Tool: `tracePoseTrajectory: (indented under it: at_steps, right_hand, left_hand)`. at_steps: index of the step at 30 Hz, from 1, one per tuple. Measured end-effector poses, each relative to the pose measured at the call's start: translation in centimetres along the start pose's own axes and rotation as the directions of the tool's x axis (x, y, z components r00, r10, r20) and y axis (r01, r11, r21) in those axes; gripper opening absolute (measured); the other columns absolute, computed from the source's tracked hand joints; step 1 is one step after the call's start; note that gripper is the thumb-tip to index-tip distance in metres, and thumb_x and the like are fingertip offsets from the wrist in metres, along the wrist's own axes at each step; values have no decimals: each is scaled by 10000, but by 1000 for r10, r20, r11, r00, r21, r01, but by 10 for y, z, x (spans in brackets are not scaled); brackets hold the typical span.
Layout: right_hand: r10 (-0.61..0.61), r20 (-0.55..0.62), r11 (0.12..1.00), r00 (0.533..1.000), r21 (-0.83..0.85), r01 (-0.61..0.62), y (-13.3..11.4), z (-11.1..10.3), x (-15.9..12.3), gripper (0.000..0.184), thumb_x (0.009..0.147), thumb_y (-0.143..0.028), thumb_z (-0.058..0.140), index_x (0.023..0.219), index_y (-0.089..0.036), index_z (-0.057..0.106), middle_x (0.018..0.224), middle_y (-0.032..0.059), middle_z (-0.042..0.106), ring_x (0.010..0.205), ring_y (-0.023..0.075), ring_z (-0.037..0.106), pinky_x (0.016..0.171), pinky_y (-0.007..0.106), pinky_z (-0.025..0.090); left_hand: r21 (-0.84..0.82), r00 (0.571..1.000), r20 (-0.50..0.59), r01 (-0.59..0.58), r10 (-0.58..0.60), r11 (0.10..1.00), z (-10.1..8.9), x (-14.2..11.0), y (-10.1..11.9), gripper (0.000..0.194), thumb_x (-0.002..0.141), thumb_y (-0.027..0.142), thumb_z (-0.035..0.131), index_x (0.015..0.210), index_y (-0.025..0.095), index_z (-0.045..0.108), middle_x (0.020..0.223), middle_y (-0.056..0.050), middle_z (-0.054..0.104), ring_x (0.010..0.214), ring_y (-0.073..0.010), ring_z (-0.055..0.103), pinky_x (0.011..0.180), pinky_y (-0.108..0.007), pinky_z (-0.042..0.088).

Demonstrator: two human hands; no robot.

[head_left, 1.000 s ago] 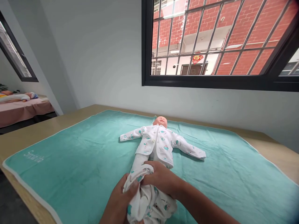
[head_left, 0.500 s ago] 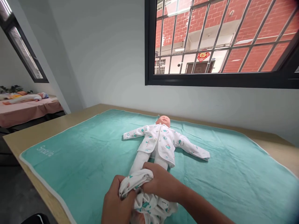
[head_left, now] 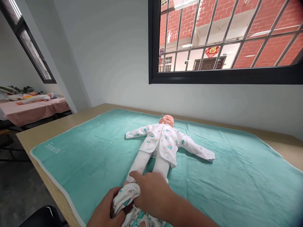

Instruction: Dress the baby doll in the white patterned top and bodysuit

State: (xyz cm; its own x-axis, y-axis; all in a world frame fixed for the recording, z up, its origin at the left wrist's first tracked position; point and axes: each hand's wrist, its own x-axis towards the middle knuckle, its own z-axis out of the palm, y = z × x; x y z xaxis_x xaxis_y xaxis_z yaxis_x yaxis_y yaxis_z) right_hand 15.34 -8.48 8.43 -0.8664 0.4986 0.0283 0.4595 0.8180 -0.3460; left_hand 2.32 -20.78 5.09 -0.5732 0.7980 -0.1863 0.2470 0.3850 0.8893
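A baby doll [head_left: 167,120] lies on its back on a teal blanket [head_left: 90,151], its head toward the wall and its arms spread. It wears a white printed jacket [head_left: 165,142], and its white legs point toward me. Bunched white printed pants [head_left: 126,195] sit around its lower legs. My left hand [head_left: 106,209] is closed on the left side of the gathered cloth. From the right, my right hand [head_left: 153,194] grips the same bunch, its fingers over the doll's left-side leg. The doll's feet are mostly hidden by cloth and hands.
The blanket covers a wooden table [head_left: 28,138]. Behind it stands a grey wall with a barred window [head_left: 213,77]. A black chair [head_left: 44,217] is at lower left. Farther left, another table with a pink cloth [head_left: 40,110] holds another doll.
Both hands and the bunched pants have moved a little left. My right hand now reaches farther across the doll's leg. The camera view has shifted slightly.
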Motion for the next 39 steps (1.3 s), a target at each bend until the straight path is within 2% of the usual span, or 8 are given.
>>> tracePoseTrajectory:
  at_steps: [8,13,17,23,30,33,36,39]
  right_hand:
    - [86,-28,968,996,237,-77,2,-8,-8,565,729,-323,633,1286,-362,538,928,48,700,850,271,648,677,306,396]
    - [25,71,842,997,536,-59,10,-39,-16,639,694,-402,727,1302,-347,537,1139,40,651,1002,261,608,808,320,449]
    - [-45,122,755,992,655,-46,15,-51,-19,703,677,-254,714,1342,-308,494,1160,29,646,1002,229,613,822,294,464]
    - [-60,144,786,988,617,-42,12,-55,-25,777,692,-244,701,1407,-326,408,1196,43,635,997,237,620,794,292,471]
    - [-55,-28,885,998,461,62,7,-32,-17,628,732,-138,575,1333,-305,501,1128,44,668,958,224,628,784,275,459]
    - [-113,-65,926,991,354,129,15,-13,-12,721,648,-56,520,1314,-332,542,1095,24,671,939,208,627,814,271,444]
    - [-153,-128,941,980,283,184,23,1,-9,716,636,-52,487,1293,-323,575,1036,22,670,913,197,614,802,269,435]
    - [-128,-213,919,969,342,197,28,8,-9,731,600,-39,467,1270,-297,605,1009,24,665,897,181,607,792,250,436]
  left_hand:
    - [-281,998,32,62,-56,958,4,-3,20,523,625,282,636,1135,186,568,970,-67,719,865,-266,663,721,-285,495]
    - [-405,999,24,33,-25,914,-2,-4,29,403,639,325,675,1021,202,652,989,-56,725,905,-275,656,756,-302,516]
    - [-518,993,98,-3,63,855,-4,9,25,400,580,218,695,973,196,621,883,-32,724,803,-227,656,713,-282,509]
    - [-592,977,209,99,34,800,5,24,26,711,416,143,819,1035,231,480,746,14,691,676,-195,642,600,-249,473]
    - [-490,975,196,7,102,872,0,24,30,688,462,225,829,1024,246,432,751,25,649,674,-177,615,603,-251,465]
    - [-458,931,335,27,144,889,-13,29,25,703,483,293,853,1068,245,467,836,-7,664,746,-205,643,674,-285,485]
    - [-545,846,481,85,228,834,-20,38,17,961,411,439,902,1244,231,468,1010,-74,672,872,-275,661,765,-351,496]
    - [-598,872,433,85,231,797,-15,47,8,897,477,514,875,1238,193,528,1005,-98,690,867,-271,654,759,-342,489]
